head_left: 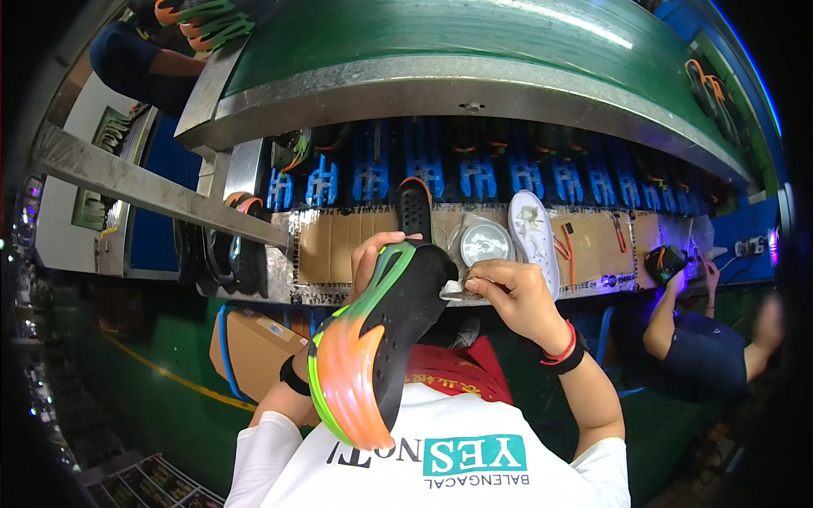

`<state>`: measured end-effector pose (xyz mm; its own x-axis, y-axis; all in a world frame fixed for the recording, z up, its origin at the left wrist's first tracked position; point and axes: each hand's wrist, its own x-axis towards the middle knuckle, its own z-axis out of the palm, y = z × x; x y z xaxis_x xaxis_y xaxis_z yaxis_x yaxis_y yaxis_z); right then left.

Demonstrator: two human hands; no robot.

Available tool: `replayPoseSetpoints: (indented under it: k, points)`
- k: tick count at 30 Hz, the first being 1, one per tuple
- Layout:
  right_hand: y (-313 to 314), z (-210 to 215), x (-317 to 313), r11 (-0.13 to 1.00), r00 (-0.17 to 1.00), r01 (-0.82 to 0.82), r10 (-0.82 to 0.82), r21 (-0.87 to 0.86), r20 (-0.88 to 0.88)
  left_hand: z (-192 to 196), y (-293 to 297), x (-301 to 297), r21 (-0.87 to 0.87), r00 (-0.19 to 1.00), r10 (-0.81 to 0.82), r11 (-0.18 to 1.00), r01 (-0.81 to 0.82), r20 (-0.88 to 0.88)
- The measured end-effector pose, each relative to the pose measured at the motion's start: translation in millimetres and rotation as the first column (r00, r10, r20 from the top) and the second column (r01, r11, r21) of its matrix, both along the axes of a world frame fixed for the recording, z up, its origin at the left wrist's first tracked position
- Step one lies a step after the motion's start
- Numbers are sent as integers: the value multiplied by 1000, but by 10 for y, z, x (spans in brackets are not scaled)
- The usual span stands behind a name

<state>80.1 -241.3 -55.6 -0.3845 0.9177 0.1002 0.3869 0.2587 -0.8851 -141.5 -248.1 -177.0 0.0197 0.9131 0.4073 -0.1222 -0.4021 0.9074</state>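
My left hand [366, 258] is wrapped round one end of a shoe [394, 330], its fingers partly hidden behind it. The shoe has a black body with small holes and a glossy green-to-orange outer shell, and is tilted over my lap. In my right hand [515, 300], thumb and fingers pinch a small thin tool [464, 295] with a whitish blob at its tip. That tip is at the shoe's black edge; whether it touches cannot be made out. Beyond my hands stand a round tub [486, 243] with pale contents and a white perforated sole [542, 254].
A black perforated sole [415, 207] and a red-handled brush [566, 245] lie on the cardboard-covered bench [334, 245]. Blue racks [370, 178] line its far side, under a green conveyor [440, 42]. A cardboard box [252, 347] stands at left; another person [699, 351] works at right.
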Motion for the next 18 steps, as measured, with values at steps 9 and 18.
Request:
replayPoseSetpoints:
  k: [9, 18]
  points:
    - [-69, 46, -21, 986, 997, -23, 10, -167, -83, 273, 113, -176, -82, 905, -391, 909, 408, 169]
    - [-12, 69, -24, 999, 997, 45, -45, -7, -59, 217, 28, -126, -169, 987, -156, 972, 162, 46]
